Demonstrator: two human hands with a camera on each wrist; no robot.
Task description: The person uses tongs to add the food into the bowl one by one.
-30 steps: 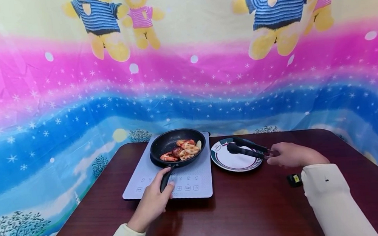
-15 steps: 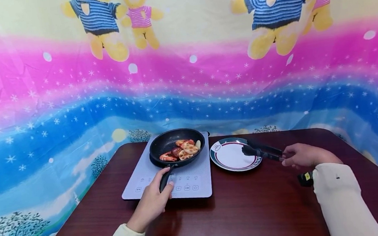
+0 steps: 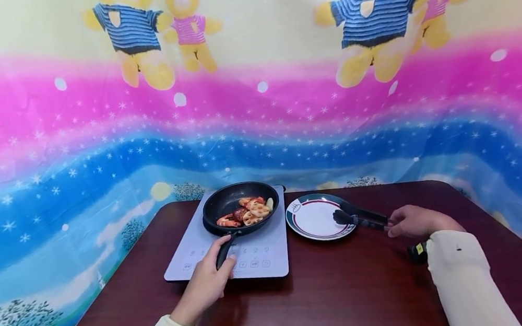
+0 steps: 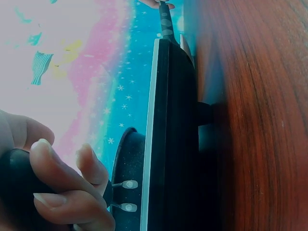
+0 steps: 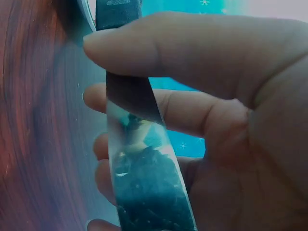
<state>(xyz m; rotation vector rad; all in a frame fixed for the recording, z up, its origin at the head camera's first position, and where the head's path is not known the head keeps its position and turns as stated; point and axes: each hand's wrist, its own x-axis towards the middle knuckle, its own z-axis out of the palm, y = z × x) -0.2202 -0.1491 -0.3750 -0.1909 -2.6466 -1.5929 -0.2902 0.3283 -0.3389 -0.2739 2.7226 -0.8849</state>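
Note:
My left hand (image 3: pixel 207 274) grips the black handle of a frying pan (image 3: pixel 217 201), which sits on a white induction cooker (image 3: pixel 184 249). In the pan lie lotus root slices (image 3: pixel 257 211), a shrimp (image 3: pixel 227 221) and other reddish pieces. My right hand (image 3: pixel 416 220) holds a pair of tongs (image 3: pixel 365 218) with black tips and a shiny metal body. Their tips hang over the right part of a white plate (image 3: pixel 314 223) with a dark green and red rim. In the right wrist view the thumb and fingers squeeze the tongs' metal arms (image 5: pixel 144 168).
A dark red wooden table (image 3: pixel 330 298) carries everything. The plate stands just right of the cooker. Behind the table hangs a cloth (image 3: pixel 246 112) printed with bears and snowflakes.
The tongs and my right hand have moved to the right, away from the plate's middle. My left hand keeps its grip on the pan handle. The head view has shifted slightly.

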